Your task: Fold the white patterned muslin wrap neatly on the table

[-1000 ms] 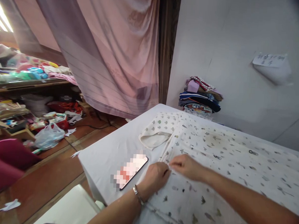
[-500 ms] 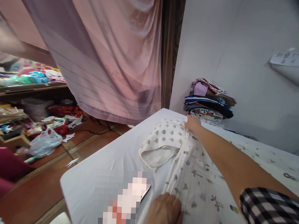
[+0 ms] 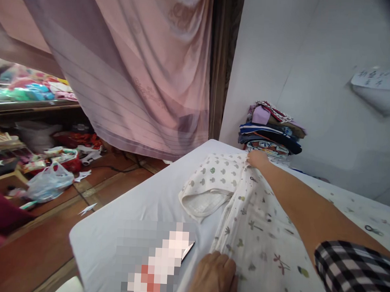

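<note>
A white cloth with a plant print [image 3: 255,236] lies spread on the bed, its left edge gathered into long folds. My left hand [image 3: 212,275] is closed on the near end of that edge, fingers curled over the fabric. At the far end my right hand [image 3: 257,159] grips the cloth's corner, the arm stretched forward in a checked sleeve. Just left of the folds is a smaller white fabric piece with grey tree-like prints [image 3: 215,175], its rounded opening facing me. Whether it is joined to the larger cloth I cannot tell.
A blurred-out object with a dark edge [image 3: 187,252] lies left of my left hand on the white bed sheet [image 3: 113,207]. Folded clothes [image 3: 272,130] are stacked by the wall. A pink curtain [image 3: 153,74] hangs behind; a plastic bag [image 3: 51,182] sits on the floor.
The view has shifted slightly to the right. My right hand has moved a little to the right along the far end, still holding the corner. My left hand stays nearly in place.
</note>
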Motion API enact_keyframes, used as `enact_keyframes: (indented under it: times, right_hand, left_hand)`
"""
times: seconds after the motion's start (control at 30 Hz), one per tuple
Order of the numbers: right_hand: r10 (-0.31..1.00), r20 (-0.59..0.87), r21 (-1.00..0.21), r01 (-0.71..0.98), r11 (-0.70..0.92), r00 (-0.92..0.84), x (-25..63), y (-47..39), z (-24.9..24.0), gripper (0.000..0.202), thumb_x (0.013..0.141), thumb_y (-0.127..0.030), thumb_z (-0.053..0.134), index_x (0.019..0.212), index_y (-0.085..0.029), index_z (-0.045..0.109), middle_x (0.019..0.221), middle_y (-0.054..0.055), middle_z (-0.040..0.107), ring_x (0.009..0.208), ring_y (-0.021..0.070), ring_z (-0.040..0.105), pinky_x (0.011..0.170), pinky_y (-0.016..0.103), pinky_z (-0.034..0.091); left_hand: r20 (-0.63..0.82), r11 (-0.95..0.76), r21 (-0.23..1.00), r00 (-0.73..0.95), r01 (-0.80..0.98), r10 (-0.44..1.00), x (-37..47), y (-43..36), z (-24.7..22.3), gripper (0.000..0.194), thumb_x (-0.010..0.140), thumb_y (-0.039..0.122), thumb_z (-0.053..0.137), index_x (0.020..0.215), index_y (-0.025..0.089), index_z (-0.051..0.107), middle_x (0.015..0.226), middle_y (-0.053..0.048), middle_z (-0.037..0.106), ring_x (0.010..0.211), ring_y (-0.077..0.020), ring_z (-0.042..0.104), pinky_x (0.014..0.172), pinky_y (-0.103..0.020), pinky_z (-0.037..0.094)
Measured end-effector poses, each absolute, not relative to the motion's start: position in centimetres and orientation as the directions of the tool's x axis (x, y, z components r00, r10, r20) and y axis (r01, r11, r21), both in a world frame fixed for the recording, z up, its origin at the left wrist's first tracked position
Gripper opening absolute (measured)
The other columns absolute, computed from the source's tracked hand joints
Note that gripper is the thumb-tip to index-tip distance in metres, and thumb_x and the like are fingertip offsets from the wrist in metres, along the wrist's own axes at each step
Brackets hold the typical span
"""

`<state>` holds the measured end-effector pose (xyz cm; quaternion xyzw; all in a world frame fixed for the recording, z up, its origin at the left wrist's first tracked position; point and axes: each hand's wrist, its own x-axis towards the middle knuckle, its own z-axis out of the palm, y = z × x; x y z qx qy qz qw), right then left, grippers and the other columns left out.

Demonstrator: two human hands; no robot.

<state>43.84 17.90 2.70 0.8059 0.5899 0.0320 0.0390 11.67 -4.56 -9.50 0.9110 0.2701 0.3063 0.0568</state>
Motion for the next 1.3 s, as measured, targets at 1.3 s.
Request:
enact_keyframes:
  times: [1.3]
  right_hand:
    - [0.974, 0.142, -0.623, 0.78, -0.049, 0.174, 41.0, 10.0, -0.4, 0.031, 0.079, -0.023, 0.053, 0.104, -0.019, 0.071, 0.078, 0.002, 0.069, 0.071, 0.0174, 0.063, 0.073, 0.027, 0.047]
  left_hand:
    - [0.319, -0.731, 0.455, 0.673, 0.509, 0.668, 11.0, -5.2, -7.1, 0.011, 0.088, 0.017, 0.046, 0.08, 0.022, 0.05, 0.081, -0.003, 0.061, 0.075, -0.0184, 0.058, 0.066, -0.033, 0.046]
